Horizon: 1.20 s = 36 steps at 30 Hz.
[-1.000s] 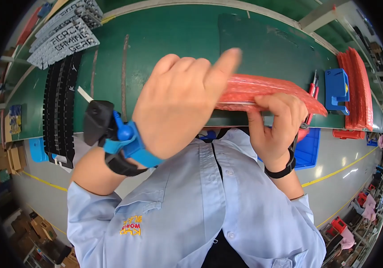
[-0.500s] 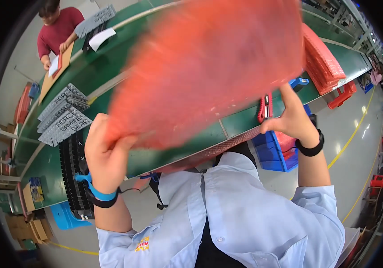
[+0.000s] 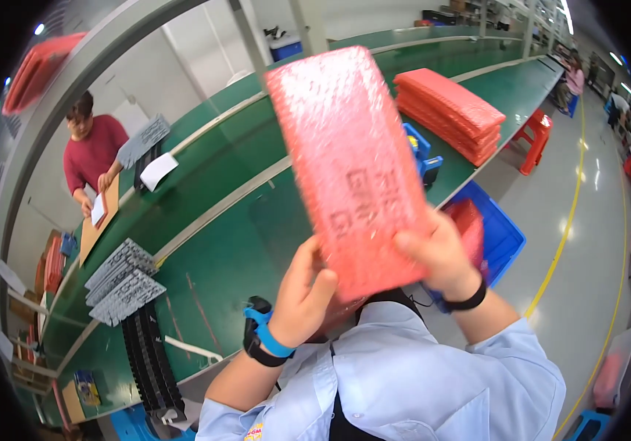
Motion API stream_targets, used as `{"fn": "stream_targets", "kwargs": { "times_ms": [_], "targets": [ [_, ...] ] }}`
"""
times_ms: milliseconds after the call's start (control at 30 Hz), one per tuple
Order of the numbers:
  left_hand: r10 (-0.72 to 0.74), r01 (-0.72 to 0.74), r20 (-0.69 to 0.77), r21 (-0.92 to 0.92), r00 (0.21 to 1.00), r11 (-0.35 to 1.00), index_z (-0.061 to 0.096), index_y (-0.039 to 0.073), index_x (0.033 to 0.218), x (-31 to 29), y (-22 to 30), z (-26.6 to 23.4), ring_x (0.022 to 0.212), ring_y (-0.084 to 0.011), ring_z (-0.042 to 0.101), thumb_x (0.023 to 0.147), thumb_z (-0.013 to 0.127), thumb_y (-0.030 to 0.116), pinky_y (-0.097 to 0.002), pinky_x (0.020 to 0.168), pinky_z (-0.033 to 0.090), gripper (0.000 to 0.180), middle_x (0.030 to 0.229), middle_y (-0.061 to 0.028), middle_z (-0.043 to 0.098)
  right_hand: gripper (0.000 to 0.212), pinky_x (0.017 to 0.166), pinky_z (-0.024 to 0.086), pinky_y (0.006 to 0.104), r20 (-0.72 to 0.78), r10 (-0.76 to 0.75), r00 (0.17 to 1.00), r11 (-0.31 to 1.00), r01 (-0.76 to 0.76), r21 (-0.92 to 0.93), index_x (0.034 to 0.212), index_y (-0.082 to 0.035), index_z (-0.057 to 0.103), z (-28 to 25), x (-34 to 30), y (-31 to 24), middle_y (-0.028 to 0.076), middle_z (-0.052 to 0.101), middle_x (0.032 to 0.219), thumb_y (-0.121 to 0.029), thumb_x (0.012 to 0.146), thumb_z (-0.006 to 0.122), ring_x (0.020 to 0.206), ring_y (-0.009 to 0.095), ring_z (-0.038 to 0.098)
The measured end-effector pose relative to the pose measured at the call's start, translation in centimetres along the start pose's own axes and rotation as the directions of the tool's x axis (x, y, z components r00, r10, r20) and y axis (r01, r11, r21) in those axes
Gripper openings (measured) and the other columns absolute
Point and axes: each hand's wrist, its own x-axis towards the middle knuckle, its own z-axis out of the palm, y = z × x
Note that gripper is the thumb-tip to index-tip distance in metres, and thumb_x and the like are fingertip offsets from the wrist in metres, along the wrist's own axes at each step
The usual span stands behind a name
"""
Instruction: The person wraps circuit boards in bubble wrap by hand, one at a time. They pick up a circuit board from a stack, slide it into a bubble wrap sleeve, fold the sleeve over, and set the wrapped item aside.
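Note:
Both my hands hold a flat, oblong red bubble-wrap package (image 3: 352, 169), tilted upright above the green bench. Dark lettering shows through its lower half, and light glares off its top. My left hand (image 3: 304, 294) is closed on the lower left edge, thumb toward the front. At the lower right, my right hand (image 3: 440, 250) grips the other edge with the thumb on the front face. The fingers behind the package are hidden. A blue strap and a black band circle my left wrist; a black band is on the right.
Red bubble-wrapped packages (image 3: 451, 110) are stacked at the right, beside a blue tool (image 3: 422, 154). A blue crate (image 3: 506, 239) stands below the bench edge. Grey lettered pieces (image 3: 128, 294) and black keyboard-like strips (image 3: 152, 360) lie left. Across the bench, a person (image 3: 95, 154) handles something white and red.
The red wrap, blurred and spread wide before, now stands as a narrow oblong package. My right hand, open and apart before, has closed on it. My left hand has moved right; the view has tilted up.

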Motion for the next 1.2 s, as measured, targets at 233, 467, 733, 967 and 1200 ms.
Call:
{"fn": "stream_targets", "kwargs": {
  "times_ms": [233,467,733,967,1200],
  "targets": [
    [-0.037,-0.132,0.282,0.555,0.959,0.821,0.064,0.005,0.114,-1.0,-0.2,-2.3,0.094,-0.0284,0.063,0.090,0.064,0.018,-0.0376,0.086,0.048,0.027,0.104,-0.0127,0.066,0.033,0.088,0.054,0.0336,-0.125,0.052,0.991,0.979,-0.076,-0.192,0.117,0.003,0.058,-16.7,10.3,-15.3,0.011,0.068,0.109,-0.016,0.090,0.064,0.097,0.019,0.068],
    [-0.116,-0.155,0.303,0.736,0.946,0.659,0.066,0.006,0.109,-3.2,-0.8,-3.4,0.090,-0.0293,0.064,0.087,0.066,0.015,-0.0373,0.082,0.048,0.024,0.096,-0.0110,0.068,0.034,0.086,0.055,0.0346,-0.401,0.260,0.878,0.924,-0.347,-0.161,0.119,0.001,0.057,-27.4,16.6,-17.6,0.012,0.067,0.111,-0.015,0.091,0.064,0.097,0.019,0.067],
    [-0.149,-0.060,0.196,0.776,0.969,0.628,0.068,0.006,0.105,-4.9,-0.8,-5.6,0.090,-0.0291,0.064,0.086,0.067,0.015,-0.0381,0.081,0.047,0.021,0.095,-0.0099,0.068,0.039,0.085,0.053,0.0337,-0.749,-0.100,0.655,0.689,-0.497,-0.527,0.122,-0.001,0.058,-30.7,17.1,-17.9,0.012,0.067,0.110,-0.011,0.086,0.068,0.099,0.021,0.066],
    [-0.081,-0.093,0.189,0.756,0.979,0.648,0.068,0.007,0.101,-5.2,-0.9,-5.8,0.091,-0.0302,0.064,0.086,0.068,0.016,-0.0392,0.080,0.047,0.018,0.096,-0.0101,0.068,0.039,0.089,0.050,0.0340,-0.580,-0.394,0.713,0.363,-0.459,-0.811,0.123,-0.002,0.062,-36.4,18.6,-15.4,0.013,0.067,0.116,-0.014,0.086,0.068,0.103,0.025,0.065],
    [0.107,0.360,-0.460,0.800,0.881,0.480,0.063,0.004,0.114,-11.4,-1.7,-11.8,0.123,-0.0394,0.048,0.087,0.065,0.016,-0.0470,0.105,0.037,0.029,0.131,-0.0205,0.053,0.040,0.098,0.046,0.0388,0.149,-0.720,0.678,-0.213,-0.011,-0.977,0.119,0.002,0.063,-29.5,17.5,-11.7,0.021,0.065,0.120,-0.026,0.091,0.062,0.112,0.033,0.062]
  ]
}}
